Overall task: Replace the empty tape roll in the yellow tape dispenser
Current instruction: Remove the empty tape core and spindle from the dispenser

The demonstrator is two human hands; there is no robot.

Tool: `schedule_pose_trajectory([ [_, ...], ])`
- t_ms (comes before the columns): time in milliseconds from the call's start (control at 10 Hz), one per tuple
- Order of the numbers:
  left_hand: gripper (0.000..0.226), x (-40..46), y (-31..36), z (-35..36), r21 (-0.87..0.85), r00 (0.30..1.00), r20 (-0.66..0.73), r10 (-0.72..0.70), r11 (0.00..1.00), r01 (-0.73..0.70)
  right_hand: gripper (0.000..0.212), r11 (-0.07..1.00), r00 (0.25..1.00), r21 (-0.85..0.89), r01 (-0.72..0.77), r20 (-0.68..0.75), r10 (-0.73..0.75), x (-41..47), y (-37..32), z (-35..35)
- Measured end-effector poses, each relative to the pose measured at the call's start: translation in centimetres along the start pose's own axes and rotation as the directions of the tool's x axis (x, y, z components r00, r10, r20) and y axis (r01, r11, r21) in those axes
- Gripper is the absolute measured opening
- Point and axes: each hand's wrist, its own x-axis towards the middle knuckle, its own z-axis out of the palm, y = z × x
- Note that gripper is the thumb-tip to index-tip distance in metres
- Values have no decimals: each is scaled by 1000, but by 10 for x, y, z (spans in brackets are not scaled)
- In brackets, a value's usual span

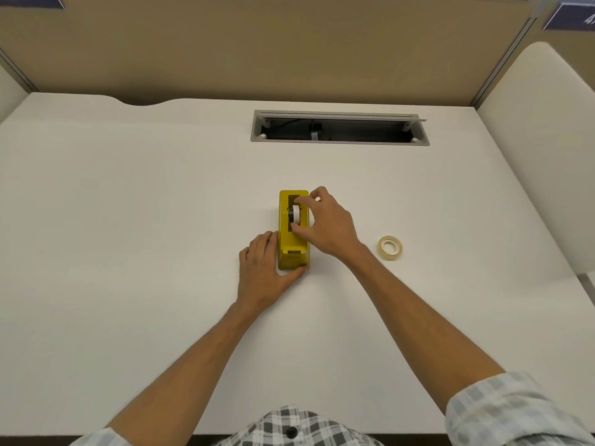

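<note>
White counter, tan partition behind. Yellow tape dispenser: centre of counter, upright. Left hand: grip curled round dispenser's near end, holding it. Right hand: grip pinching the empty roll seated in dispenser. Fresh tape roll: flat, right of dispenser, apart.

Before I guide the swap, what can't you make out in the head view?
- Empty roll: right hand covers part of it; actual grip unclear.
- Yellow dispenser: left hand hides its near-left base.
- Cutter blade: too small.
- Cable tray: contents too dark.
</note>
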Motion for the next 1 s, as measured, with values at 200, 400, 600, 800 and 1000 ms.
schedule_pose_trajectory([
  [200, 89, 0, 0, 1, 4, 1000, 0, -3, 1000, 3, 50, 999, 1000, -36, 20, -13, -20, 4, -4, 4],
  [400, 89, 0, -1, 1, 10, 1000, -9, 7, 1000, -7, 50, 999, 999, -37, 31, -14, -31, 6, -8, 5],
  [600, 88, -1, -1, 1, 10, 1000, -27, 12, 1000, -12, 51, 998, 999, -40, 40, 18, -39, 9, -8, 0],
  [800, 89, -1, -1, 1, 21, 1000, -25, 11, 1000, -10, 55, 998, 997, -22, 52, 60, -51, 9, -5, -7],
  [1000, 91, 0, -1, 2, 25, 1000, -24, 5, 1000, -4, 50, 997, 995, -41, 69, 72, -66, 7, -4, -9],
])
